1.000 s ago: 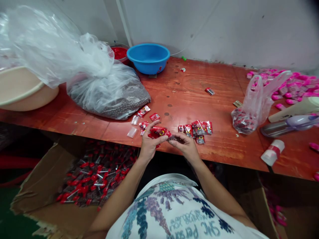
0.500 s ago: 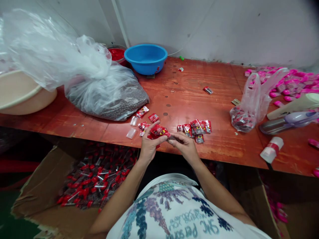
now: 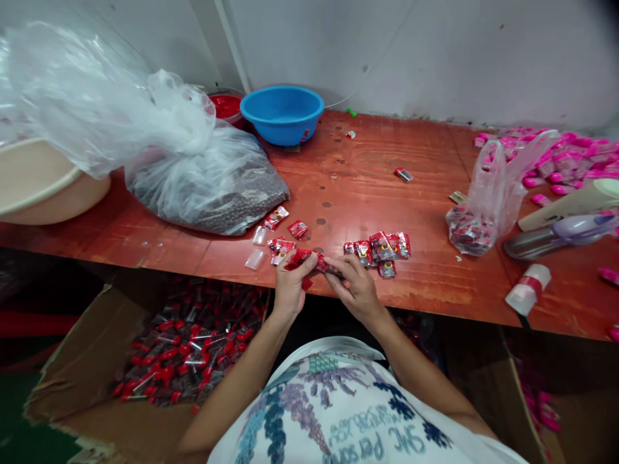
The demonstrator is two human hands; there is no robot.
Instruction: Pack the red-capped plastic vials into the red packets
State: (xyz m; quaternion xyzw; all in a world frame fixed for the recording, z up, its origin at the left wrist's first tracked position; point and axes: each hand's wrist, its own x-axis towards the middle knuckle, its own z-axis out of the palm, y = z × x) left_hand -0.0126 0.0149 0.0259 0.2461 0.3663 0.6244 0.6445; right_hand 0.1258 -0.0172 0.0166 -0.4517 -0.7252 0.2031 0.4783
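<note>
Lowered since the earlier frame, the red packet (image 3: 300,254) now sits flatter between a worker's two bare hands, the left index finger, then raised, now curled down over it. It is held just above the front edge of a red wooden table (image 3: 435,283), its left part pinched between thumb and fingers of the left hand (image 3: 290,287); the right hand (image 3: 360,290), fingers narrowed, nips its other end. Whether one packet or several are bunched there cannot be told. Loose packets (image 3: 382,247) lie beyond the right hand, with clear sleeves (image 3: 255,259) to the left. The likeliest mishap is a drop: slick film and a fingertip hold, right at the table's edge, could send the packet into the dark gap below, or toward the open carton (image 3: 120,412) of red-capped pieces (image 3: 184,348) at lower left. Opposing pulls from the hands might also split the thin wrapping, and a stray wrist could sweep nearby packets off.
</note>
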